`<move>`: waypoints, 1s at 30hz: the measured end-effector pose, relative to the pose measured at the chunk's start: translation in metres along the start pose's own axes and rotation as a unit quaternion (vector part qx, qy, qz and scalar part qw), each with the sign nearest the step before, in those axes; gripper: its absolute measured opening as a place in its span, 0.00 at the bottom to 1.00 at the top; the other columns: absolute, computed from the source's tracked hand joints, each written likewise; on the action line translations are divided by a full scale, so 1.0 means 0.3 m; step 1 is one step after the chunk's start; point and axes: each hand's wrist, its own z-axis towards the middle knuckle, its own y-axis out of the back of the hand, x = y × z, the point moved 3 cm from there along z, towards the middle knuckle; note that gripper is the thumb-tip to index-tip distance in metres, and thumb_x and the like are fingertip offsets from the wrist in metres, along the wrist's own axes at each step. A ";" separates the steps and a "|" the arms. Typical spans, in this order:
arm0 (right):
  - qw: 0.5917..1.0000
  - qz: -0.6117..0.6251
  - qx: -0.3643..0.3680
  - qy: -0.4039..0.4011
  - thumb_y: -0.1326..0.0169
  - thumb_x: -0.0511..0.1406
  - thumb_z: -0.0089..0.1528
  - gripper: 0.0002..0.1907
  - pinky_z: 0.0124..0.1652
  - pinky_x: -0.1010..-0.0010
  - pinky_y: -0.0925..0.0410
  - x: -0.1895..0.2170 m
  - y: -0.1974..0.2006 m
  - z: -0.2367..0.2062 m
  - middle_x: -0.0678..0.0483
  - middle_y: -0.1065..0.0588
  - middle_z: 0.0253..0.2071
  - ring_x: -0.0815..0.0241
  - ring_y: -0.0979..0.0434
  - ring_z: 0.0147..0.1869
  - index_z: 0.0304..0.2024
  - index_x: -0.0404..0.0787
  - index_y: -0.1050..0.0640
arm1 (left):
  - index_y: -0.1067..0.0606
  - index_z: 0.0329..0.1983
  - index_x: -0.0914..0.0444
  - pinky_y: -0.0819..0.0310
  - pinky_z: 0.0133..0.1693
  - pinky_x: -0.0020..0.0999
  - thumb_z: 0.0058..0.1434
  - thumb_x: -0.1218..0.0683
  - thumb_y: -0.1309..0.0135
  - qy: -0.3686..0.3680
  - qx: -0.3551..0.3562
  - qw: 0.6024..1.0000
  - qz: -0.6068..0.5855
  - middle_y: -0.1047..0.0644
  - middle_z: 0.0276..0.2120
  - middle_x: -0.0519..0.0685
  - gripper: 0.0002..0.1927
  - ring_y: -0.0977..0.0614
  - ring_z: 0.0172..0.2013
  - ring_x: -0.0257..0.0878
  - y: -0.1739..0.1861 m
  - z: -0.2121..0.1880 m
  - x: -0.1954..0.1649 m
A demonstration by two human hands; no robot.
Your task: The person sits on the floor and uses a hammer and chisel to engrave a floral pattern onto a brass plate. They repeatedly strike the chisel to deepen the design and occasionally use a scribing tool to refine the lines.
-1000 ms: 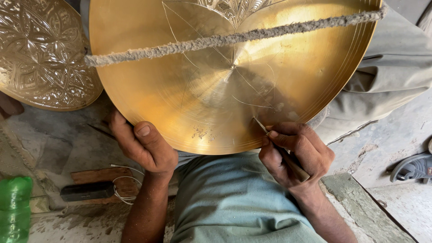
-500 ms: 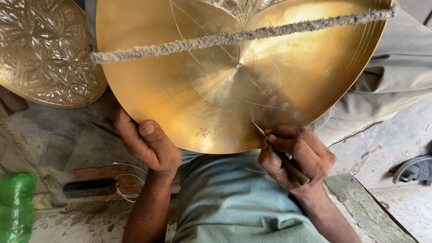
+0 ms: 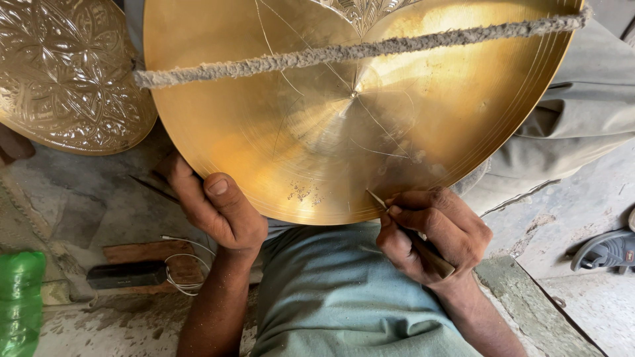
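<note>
Brass shone on the big round plate [image 3: 331, 112], which leaned over the person's lap and filled the top of the view. A rough grey rope [image 3: 357, 49] ran across it from rim to rim. Thin scratched lines met at its middle, and a patch of carved pattern showed at its top edge. The left hand [image 3: 221, 208] held the plate's lower left rim, thumb on the front and fingers curled behind it. The right hand [image 3: 433, 235] was closed tight around a thin tool [image 3: 413, 235], and the tool's tip touched the plate near its bottom rim. A second plate [image 3: 63, 73], carved all over with flowers, lay past the big plate's left edge. On the floor below it lay a dark bar [image 3: 126, 274], a loop of white wire [image 3: 185, 274] and a green bottle [image 3: 20, 297]. A sandal [image 3: 605, 251] lay at the right.
</note>
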 end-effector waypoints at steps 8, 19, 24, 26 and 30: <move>0.999 0.016 0.016 0.026 0.38 0.26 0.55 0.04 0.33 0.69 0.27 0.013 0.001 0.017 0.48 0.22 0.31 0.57 0.19 0.35 0.30 0.34 0.22 | 0.38 0.66 0.69 0.30 0.52 0.28 0.85 0.42 0.64 -0.008 -0.007 1.000 -0.022 0.30 0.55 0.52 0.25 0.28 0.49 0.32 -0.012 -0.003 0.003; 0.998 0.033 0.049 0.036 0.39 0.26 0.53 0.05 0.37 0.67 0.26 0.029 0.003 0.033 0.52 0.22 0.30 0.55 0.18 0.36 0.29 0.37 0.23 | 0.38 0.67 0.69 0.29 0.53 0.29 0.85 0.44 0.63 -0.025 -0.010 0.999 -0.039 0.29 0.55 0.53 0.24 0.26 0.50 0.34 -0.022 0.001 -0.002; 0.996 0.047 0.067 0.040 0.38 0.27 0.52 0.06 0.39 0.66 0.26 0.020 0.010 0.028 0.52 0.22 0.30 0.55 0.19 0.36 0.29 0.38 0.23 | 0.38 0.68 0.69 0.29 0.53 0.30 0.85 0.44 0.63 -0.022 -0.008 1.000 -0.015 0.29 0.56 0.53 0.24 0.26 0.50 0.35 -0.021 -0.001 -0.006; 0.995 0.050 0.075 0.036 0.38 0.27 0.52 0.06 0.39 0.66 0.26 0.012 0.009 0.024 0.52 0.22 0.30 0.55 0.19 0.36 0.29 0.38 0.23 | 0.38 0.68 0.69 0.29 0.54 0.31 0.85 0.44 0.63 -0.026 -0.003 1.000 -0.010 0.29 0.57 0.54 0.24 0.26 0.51 0.36 -0.020 0.001 -0.008; 0.993 0.042 0.099 0.039 0.38 0.28 0.54 0.05 0.36 0.69 0.26 0.003 0.015 0.037 0.54 0.22 0.29 0.58 0.18 0.36 0.30 0.39 0.22 | 0.39 0.69 0.70 0.30 0.55 0.32 0.85 0.45 0.63 -0.029 0.001 1.000 -0.007 0.28 0.58 0.55 0.24 0.24 0.53 0.38 -0.023 0.005 -0.012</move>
